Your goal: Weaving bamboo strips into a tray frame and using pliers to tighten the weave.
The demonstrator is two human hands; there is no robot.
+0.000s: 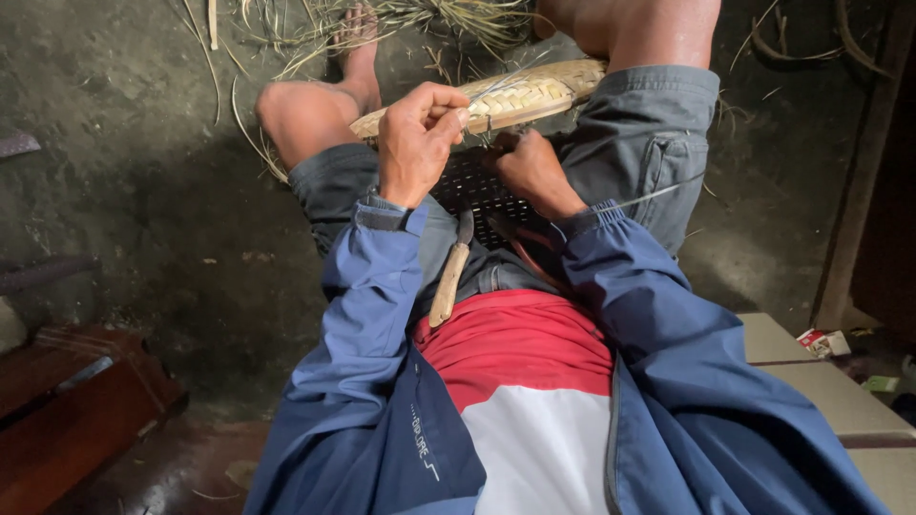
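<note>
A woven bamboo basket point(520, 93) rests on edge between my knees, its pale rim up and its dark inside facing me. My left hand point(418, 143) grips the near part of the rim and pinches a thin bamboo strip point(506, 84) that runs along it. Just right of it, my right hand point(532, 172) is closed low against the weave inside the basket, and what it holds is hidden. A knife with a wooden handle point(448, 281) lies on my lap, blade toward the basket.
Loose bamboo strips and fibres point(420, 19) litter the dark floor beyond my feet. A reddish wooden block point(76, 401) sits at the lower left. A pale bench point(821, 381) with a small packet point(822, 341) stands on the right.
</note>
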